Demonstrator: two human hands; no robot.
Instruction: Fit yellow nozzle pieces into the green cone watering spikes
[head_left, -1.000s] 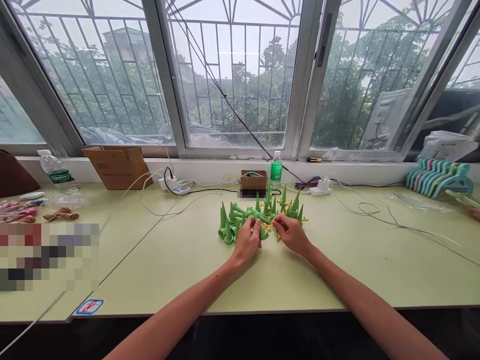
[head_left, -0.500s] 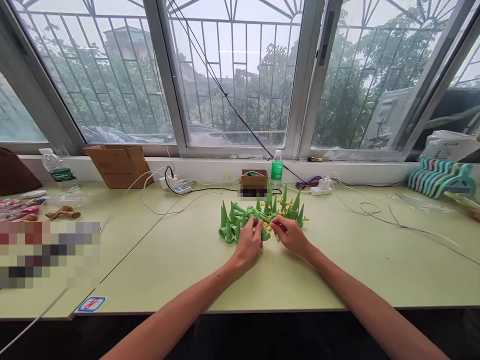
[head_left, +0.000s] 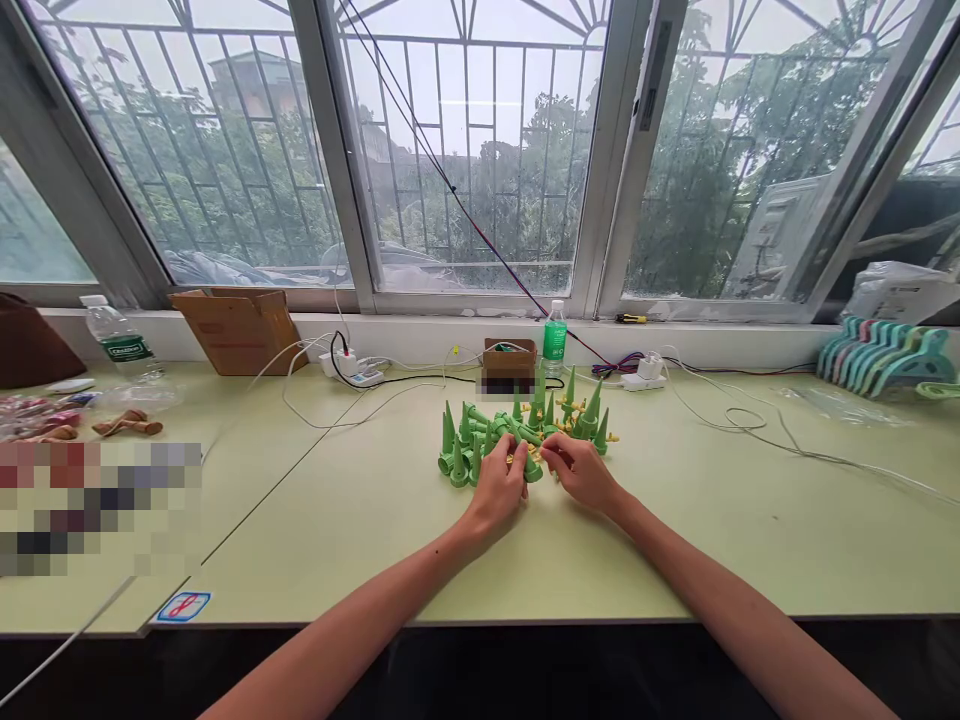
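Observation:
A cluster of green plastic cones (head_left: 457, 452) stands and lies on the pale green table (head_left: 390, 540), mixed with small yellow parts (head_left: 609, 437). My left hand (head_left: 499, 490) is curled around a green cone piece (head_left: 529, 466) at the front of the cluster. My right hand (head_left: 583, 471) sits just to its right, fingers pinched together against the same piece; what the pinch holds is too small to name. Both hands touch at the fingertips.
Behind the cones are a small brown box (head_left: 508, 358), a green bottle (head_left: 553, 339), power strips and loose cables (head_left: 742, 415). A cardboard box (head_left: 236, 330) and a water bottle (head_left: 120, 345) are at the left. Teal hangers (head_left: 881, 355) lie at the far right.
Both hands have stayed at the front of the cone pile, with only small finger shifts. A person's fingertip at the right edge is gone from view.

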